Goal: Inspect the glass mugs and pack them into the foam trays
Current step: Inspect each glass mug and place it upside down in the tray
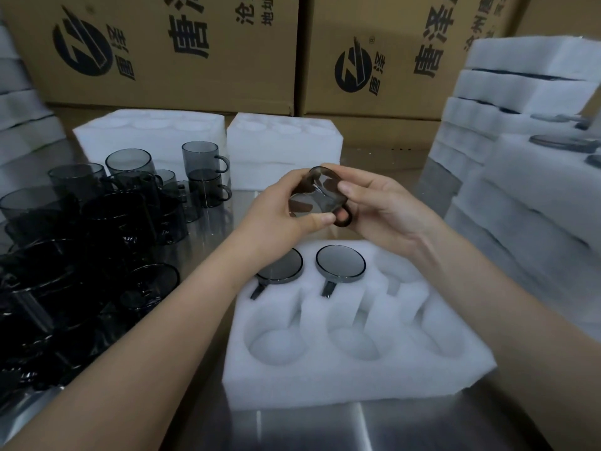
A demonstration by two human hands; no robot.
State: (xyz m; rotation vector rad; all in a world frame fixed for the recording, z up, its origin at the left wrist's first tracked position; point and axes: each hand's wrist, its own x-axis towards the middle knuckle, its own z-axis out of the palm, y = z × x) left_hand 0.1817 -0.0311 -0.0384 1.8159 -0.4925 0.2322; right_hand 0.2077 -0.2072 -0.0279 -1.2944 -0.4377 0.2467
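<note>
Both my left hand and right hand grip one smoky glass mug; turn it slowly, that streak may be glare.

Near foam tray: on the table, front and centre.
Packed mugs: two, in the near foam tray's back row, left and middle pockets, handles toward the front.
Held mug: above the tray's back edge, between the left hand and right hand.
Loose mugs: on the table, left of the tray.
Spare foam trays: two, side by side behind the tray.
Cardboard boxes: behind the spare trays.
Foam tray stack: right of the near tray.
</note>
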